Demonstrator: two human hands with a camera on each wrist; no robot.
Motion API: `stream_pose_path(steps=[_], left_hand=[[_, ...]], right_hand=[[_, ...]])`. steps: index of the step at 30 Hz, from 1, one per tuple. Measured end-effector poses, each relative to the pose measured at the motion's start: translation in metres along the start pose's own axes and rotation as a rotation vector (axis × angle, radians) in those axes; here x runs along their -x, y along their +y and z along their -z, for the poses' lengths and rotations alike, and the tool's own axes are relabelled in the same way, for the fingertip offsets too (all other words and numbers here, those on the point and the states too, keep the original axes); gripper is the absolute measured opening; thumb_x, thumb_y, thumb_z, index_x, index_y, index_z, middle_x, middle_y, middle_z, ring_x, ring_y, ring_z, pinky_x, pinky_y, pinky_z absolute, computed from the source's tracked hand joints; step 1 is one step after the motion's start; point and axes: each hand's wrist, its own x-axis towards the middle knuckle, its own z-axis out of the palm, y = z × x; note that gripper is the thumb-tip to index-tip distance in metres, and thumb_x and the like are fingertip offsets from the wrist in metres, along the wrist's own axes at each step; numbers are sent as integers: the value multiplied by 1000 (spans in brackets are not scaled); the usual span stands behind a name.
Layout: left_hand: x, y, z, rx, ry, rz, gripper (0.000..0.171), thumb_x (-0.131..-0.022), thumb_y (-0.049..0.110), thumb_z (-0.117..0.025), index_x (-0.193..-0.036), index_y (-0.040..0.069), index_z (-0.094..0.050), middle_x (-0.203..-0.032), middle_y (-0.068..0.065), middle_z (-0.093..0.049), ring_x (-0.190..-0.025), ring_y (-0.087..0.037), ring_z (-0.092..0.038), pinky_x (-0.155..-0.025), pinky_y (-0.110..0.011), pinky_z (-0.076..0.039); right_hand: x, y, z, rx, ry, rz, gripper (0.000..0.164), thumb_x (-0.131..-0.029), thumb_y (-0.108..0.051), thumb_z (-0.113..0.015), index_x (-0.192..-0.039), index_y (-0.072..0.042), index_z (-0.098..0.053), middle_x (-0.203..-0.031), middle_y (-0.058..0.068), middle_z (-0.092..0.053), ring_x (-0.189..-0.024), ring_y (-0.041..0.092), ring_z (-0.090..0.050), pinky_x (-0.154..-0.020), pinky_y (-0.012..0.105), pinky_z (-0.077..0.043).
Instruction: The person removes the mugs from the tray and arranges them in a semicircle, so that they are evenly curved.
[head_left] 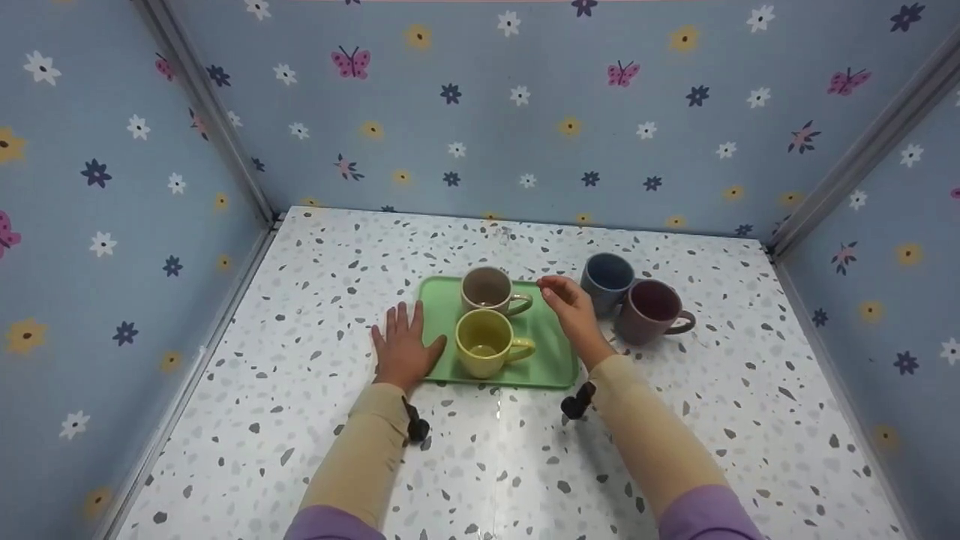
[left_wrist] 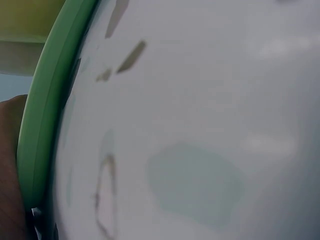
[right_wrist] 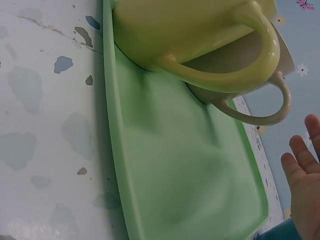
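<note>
A green tray (head_left: 551,364) lies on the table, bearing a yellow mug (head_left: 484,364) in front and a greyish-beige mug (head_left: 478,282) behind it. Both handles point right. My left hand (head_left: 403,352) rests at the tray's left edge, fingers straight and spread. Over the tray's right side is my right hand (head_left: 574,311), fingers loosely bent and nothing in its grasp. In the right wrist view its fingertips (right_wrist: 294,164) stay apart from the beige mug's handle (right_wrist: 265,119). The left wrist view has mostly tabletop and the tray's rim (left_wrist: 40,130).
Just right of my right hand, off the tray, stand a blue mug (head_left: 609,274) and a maroon mug (head_left: 649,315), close together. Flower-patterned panels (head_left: 510,135) wall in the speckled white table (head_left: 337,262) at the back and both sides.
</note>
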Motion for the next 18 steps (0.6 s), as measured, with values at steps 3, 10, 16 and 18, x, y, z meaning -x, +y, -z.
stream_pose_path(steps=[3, 10, 16, 18], left_hand=[[0, 0, 1, 7, 8, -4, 89, -99, 64, -41, -164, 17, -5, -169, -19, -1, -155, -39, 6, -118, -66, 10], [1, 1, 2, -10, 29, -6, 88, -98, 64, -43, -164, 16, -9, -168, -20, -6, -155, -40, 1, -118, -67, 5], [2, 2, 4, -13, 20, -11, 88, -99, 64, -42, -164, 15, -8, -168, -20, -5, -154, -40, 2, -118, -67, 6], [2, 2, 4, -14, 15, -6, 88, -99, 65, -41, -164, 16, -7, -169, -20, -4, -155, -40, 2, -118, -67, 6]], right_hand=[[-1, 5, -4, -18, -6, -9, 36, -100, -7, -63, -132, 9, -58, -132, 25, -62, -121, 25, -58, -102, 29, -46], [-1, 8, -11, -70, -56, -35, 40, -99, -7, -64, -136, 8, -56, -132, 23, -62, -119, 22, -59, -99, 30, -50], [1, 9, -16, -95, -81, -81, 43, -99, -10, -65, -139, 3, -56, -136, 20, -61, -124, 24, -56, -105, 38, -48], [1, 9, -18, -101, -86, -91, 43, -99, -11, -66, -138, 3, -57, -136, 19, -60, -126, 25, -55, -107, 39, -47]])
